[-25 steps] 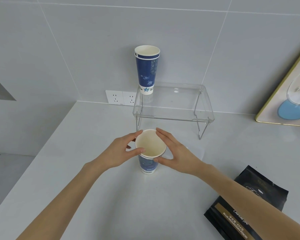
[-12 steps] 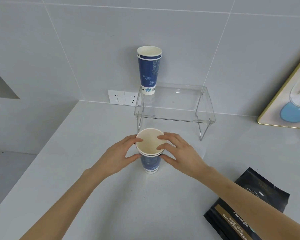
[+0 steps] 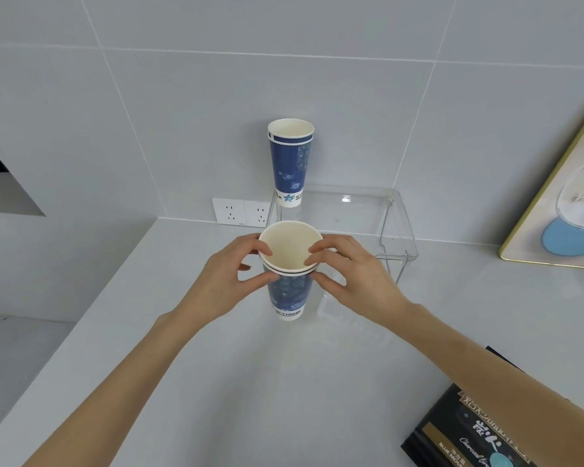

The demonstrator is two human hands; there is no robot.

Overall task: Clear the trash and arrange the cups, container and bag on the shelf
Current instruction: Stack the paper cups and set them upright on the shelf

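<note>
- A stack of blue paper cups point(image 3: 289, 291) is sitting in the middle of the pale grey counter point(image 3: 216, 382), in front of the clear acrylic shelf point(image 3: 397, 227).
- The left hand point(image 3: 223, 281) is lying against the stack's left side, the right hand point(image 3: 358, 281) against its right, both at the rim.
- A second stack of blue paper cups point(image 3: 290, 163) is standing on the shelf's left end, by the tiled wall point(image 3: 182, 112).
- White wall sockets point(image 3: 241, 212) are sitting left of the shelf.
- A black foil bag point(image 3: 462, 433) is lying at the near right.
- A gold-framed picture point(image 3: 560, 210) is leaning at the far right.

Nested blue cups point(image 3: 289, 281) rose off the counter point(image 3: 236, 382) toward the clear shelf point(image 3: 397, 227), both hands, left hand point(image 3: 221, 281), right hand point(image 3: 358, 281), went up with them, gripping the rims.
</note>
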